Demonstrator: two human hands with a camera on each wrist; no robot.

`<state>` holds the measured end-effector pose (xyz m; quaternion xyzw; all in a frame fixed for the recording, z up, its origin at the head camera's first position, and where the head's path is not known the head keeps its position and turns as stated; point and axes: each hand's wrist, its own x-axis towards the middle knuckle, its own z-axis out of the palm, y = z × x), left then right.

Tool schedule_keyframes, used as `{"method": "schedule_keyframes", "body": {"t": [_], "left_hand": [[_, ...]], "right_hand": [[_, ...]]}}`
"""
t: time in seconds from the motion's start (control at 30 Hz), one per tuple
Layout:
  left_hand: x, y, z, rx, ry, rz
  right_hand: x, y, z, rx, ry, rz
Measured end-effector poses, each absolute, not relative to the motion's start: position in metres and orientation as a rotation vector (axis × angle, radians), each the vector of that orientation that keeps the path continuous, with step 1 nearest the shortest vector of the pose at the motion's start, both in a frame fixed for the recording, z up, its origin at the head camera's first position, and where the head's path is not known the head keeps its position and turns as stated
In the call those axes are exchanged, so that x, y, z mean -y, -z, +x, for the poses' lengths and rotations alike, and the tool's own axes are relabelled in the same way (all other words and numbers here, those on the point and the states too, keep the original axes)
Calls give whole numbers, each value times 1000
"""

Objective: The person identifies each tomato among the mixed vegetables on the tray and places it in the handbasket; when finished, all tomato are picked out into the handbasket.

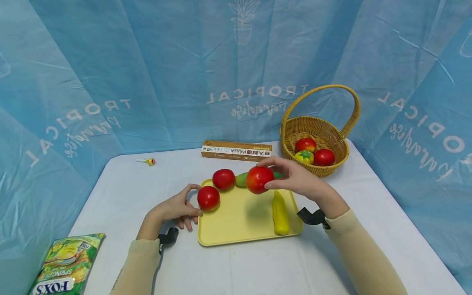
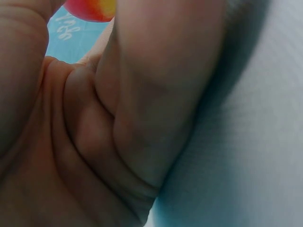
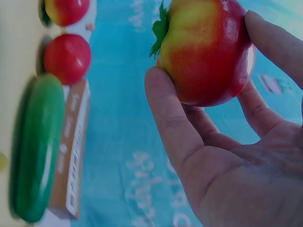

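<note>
My right hand [image 1: 291,174] pinches a red and yellow tomato [image 3: 208,52] with a green leafy top, held above the yellow tray [image 1: 236,229]. At the tray's left edge, my left hand [image 1: 177,207] curves its thumb and index finger round another red tomato [image 1: 208,198], their tips right at its side. In the left wrist view, a bit of a red and yellow tomato [image 2: 92,9] shows between thumb and finger. A third tomato [image 1: 223,179] lies at the tray's back left, beside a green cucumber [image 3: 38,149]. A long yellow vegetable [image 1: 280,214] lies at the tray's right.
Behind the tray is a pasta box [image 1: 236,151]. A wicker basket [image 1: 341,153] with a tall handle stands at the back right, several tomatoes [image 1: 324,157] inside. A lollipop [image 1: 150,161] lies back left, a candy bag [image 1: 70,262] front left. Blue curtains surround the table.
</note>
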<state>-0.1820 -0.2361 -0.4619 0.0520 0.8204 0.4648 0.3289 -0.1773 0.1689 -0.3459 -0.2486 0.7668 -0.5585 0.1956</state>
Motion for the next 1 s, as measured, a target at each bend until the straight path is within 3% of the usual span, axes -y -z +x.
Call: {"method": "schedule_keyframes", "body": {"t": [0.5,1.0], "left_hand": [[236,463,-183,-2152,-1210,133],[235,463,-182,-2156,-1208,126]], "right_hand": [[-222,336,-198,-2363,1699,-418],[-248,355,-224,-2430,1884,-138]]}}
